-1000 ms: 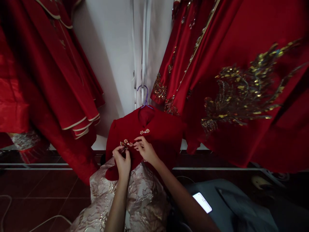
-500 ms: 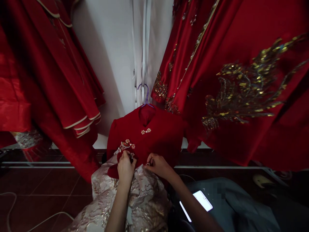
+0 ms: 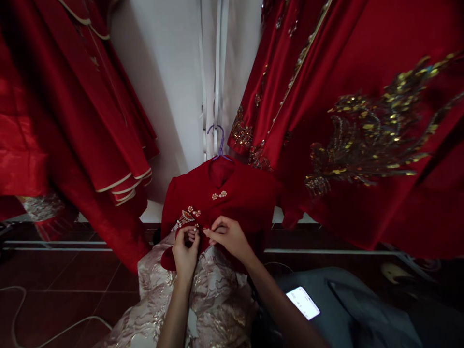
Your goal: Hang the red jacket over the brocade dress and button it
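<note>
A small red jacket [image 3: 239, 193] hangs on a purple hanger [image 3: 219, 140] in front of me, over a pale gold brocade skirt [image 3: 217, 299]. It carries pearl fastenings: one near the collar [image 3: 219, 195] and a larger beaded one [image 3: 186, 216] lower left. My left hand [image 3: 185, 249] pinches the jacket's front edge just under the beaded fastening. My right hand [image 3: 228, 237] pinches the fabric beside it, fingertips almost touching the left hand's. Both hands are closed on the cloth.
Red satin gowns hang at left [image 3: 72, 111] and right [image 3: 362, 121], the right one with gold sequin embroidery. A white wall [image 3: 174, 87] is behind. A lit phone [image 3: 303, 302] lies on grey cloth at lower right. A white cable [image 3: 54, 333] trails on the dark floor.
My right hand dropped to the jacket's lower hem, then came back up beside my left hand. My left hand moved slightly down from the beaded fastening.
</note>
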### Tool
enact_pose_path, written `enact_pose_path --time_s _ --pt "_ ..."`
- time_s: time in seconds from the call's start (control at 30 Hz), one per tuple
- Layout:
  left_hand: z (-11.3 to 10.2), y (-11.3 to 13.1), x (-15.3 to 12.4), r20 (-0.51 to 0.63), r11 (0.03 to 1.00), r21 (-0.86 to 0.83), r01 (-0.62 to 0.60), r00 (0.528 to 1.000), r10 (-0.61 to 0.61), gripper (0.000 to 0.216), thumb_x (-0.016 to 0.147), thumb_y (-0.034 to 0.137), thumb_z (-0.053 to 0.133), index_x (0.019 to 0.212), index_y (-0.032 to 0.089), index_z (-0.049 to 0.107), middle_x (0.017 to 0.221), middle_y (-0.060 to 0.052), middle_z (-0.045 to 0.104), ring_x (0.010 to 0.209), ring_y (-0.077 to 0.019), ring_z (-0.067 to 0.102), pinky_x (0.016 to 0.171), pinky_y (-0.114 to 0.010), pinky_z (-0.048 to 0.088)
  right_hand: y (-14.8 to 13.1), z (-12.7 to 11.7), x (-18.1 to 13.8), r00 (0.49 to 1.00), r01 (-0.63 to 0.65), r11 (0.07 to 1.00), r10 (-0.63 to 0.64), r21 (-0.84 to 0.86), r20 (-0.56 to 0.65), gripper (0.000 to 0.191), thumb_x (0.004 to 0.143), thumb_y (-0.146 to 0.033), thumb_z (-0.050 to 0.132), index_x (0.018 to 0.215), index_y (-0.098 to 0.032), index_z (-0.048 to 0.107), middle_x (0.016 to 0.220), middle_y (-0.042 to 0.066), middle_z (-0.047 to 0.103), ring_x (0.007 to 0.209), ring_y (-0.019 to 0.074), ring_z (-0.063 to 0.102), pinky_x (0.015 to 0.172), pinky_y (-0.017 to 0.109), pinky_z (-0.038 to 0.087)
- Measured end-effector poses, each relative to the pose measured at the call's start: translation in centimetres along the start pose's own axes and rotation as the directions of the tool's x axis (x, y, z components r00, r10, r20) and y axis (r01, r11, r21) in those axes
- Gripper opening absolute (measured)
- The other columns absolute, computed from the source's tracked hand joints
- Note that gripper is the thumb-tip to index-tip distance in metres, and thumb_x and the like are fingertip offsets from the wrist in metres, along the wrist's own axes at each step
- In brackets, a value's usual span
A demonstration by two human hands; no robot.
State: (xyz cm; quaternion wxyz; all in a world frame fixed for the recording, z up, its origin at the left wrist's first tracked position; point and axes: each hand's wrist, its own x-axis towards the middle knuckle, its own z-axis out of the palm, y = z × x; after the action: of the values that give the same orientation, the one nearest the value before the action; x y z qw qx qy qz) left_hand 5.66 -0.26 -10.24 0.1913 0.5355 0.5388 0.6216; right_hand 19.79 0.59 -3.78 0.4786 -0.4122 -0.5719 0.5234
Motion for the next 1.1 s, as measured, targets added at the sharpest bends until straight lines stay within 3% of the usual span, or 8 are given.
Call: enact_pose_path --time_s 0.13,0.3,0.5,0.63,1.1 --pt "0.1 -0.5 0.3 0.075 0.996 -0.053 0.066 0.995 -0.062 0.022 0.074 0.032 0.06 0.089 0.016 0.059 0.077 -0.003 0.063 0.069 -0.0135 0.059 0.065 -0.025 0.049 3.2 1.9 1.3 0.994 0.07 0.998 -0.069 0.002 -0.084 0.03 0.063 -0.038 0.072 0.074 -0.017 0.054 0.067 0.0 0.061 0.057 0.0136 0.063 0.052 0.024 0.052" --pt "0.1 -1.0 0.5 0.067 0.982 -0.131 0.135 0.99 -0.127 0.025 0.072 0.031 0.062 0.09 0.014 0.06 0.079 -0.004 0.064 0.07 -0.0136 0.059 0.065 -0.025 0.05 6.5 2.4 1.7 0.988 0.107 0.989 -0.094 0.103 -0.126 0.027 0.071 -0.037 0.065 0.088 -0.019 0.054 0.078 0.001 0.061 0.068 0.0132 0.063 0.058 0.025 0.055" --pt "0.0 -1.2 0.4 0.095 0.986 -0.127 0.106 0.991 -0.094 0.025 0.072 0.028 0.061 0.092 0.014 0.062 0.084 -0.006 0.066 0.072 -0.0139 0.061 0.068 -0.027 0.051 7.1 2.4 1.6 0.976 0.135 0.984 -0.113 0.114 -0.184 0.028 0.071 -0.037 0.066 0.09 -0.019 0.054 0.079 0.001 0.06 0.072 0.0144 0.063 0.058 0.025 0.056" --pt "0.0 -1.3 0.3 0.107 0.995 -0.09 0.049 0.993 -0.039 0.025 0.072 0.029 0.062 0.093 0.015 0.063 0.085 -0.006 0.066 0.074 -0.0145 0.062 0.069 -0.027 0.052 7.5 2.6 1.5 0.956 0.176 0.984 -0.167 0.016 -0.242 0.025 0.073 -0.036 0.064 0.09 -0.02 0.054 0.082 0.003 0.062 0.075 0.015 0.063 0.06 0.025 0.056" --pt "-0.3 -1.7 0.1 0.121 1.0 -0.023 0.01 0.993 -0.007 0.021 0.07 0.029 0.065 0.087 0.016 0.069 0.079 -0.004 0.067 0.065 -0.013 0.062 0.064 -0.025 0.052 8.4 2.5 1.6 0.952 0.187 0.981 -0.195 -0.055 -0.237 0.017 0.075 -0.032 0.06 0.087 -0.021 0.053 0.081 0.001 0.061 0.072 0.0138 0.062 0.057 0.024 0.054"
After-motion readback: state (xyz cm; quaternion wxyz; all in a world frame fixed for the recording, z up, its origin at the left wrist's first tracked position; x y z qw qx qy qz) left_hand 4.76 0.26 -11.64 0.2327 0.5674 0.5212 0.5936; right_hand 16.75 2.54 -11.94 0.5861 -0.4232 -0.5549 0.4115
